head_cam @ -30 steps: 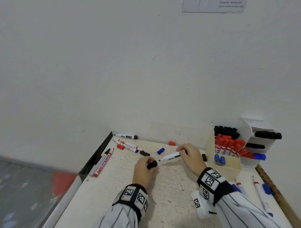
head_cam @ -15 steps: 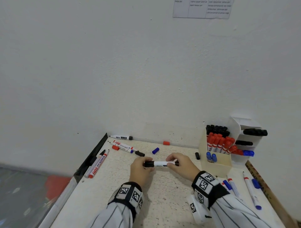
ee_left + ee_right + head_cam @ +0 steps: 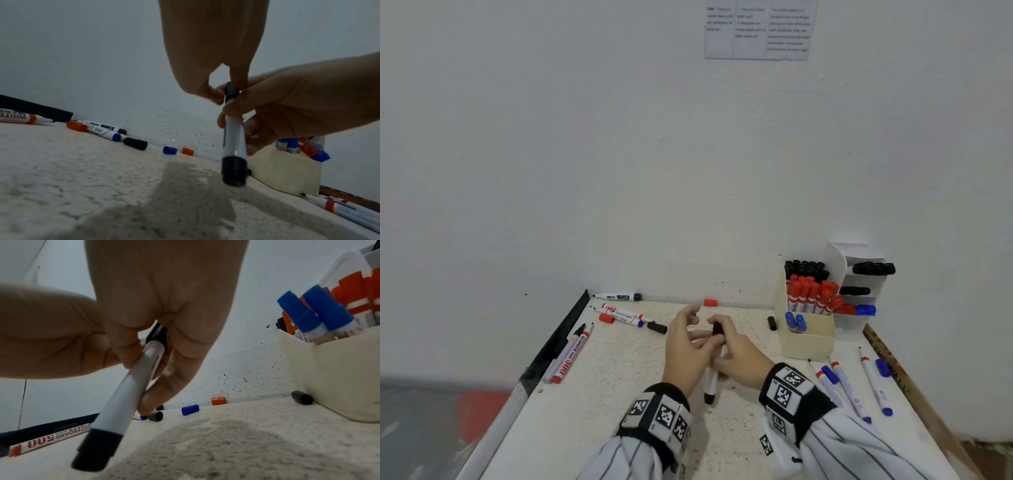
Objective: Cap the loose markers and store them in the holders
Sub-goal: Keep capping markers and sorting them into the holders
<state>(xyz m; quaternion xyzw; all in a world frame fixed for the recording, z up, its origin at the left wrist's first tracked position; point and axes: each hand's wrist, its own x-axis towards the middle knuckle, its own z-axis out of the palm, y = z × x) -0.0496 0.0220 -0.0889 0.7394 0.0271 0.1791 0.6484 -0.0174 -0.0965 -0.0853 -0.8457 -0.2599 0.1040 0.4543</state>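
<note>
A white marker (image 3: 711, 382) with a black cap on it and a black tail end is held between both hands over the middle of the table, tail towards me. My right hand (image 3: 722, 337) curls round its barrel (image 3: 131, 386). My left hand (image 3: 700, 337) pinches the capped end (image 3: 232, 91) with its fingertips; its index finger is raised. The cream holder box (image 3: 811, 339) at the right holds red, black and two blue markers. Behind it a white tiered holder (image 3: 839, 260) carries black, red and blue ones lying flat.
Loose markers lie at the back left (image 3: 625, 314), along the left edge (image 3: 571, 356) and at the right front (image 3: 842, 387). Loose caps: red (image 3: 710, 302), red (image 3: 606, 318), black (image 3: 656, 327), black (image 3: 772, 323), blue (image 3: 169, 150). A wall bounds the far side.
One second ago the hands held an uncapped marker and a black cap apart. Then the cap went on with the marker crosswise. Now it has turned, tail towards me.
</note>
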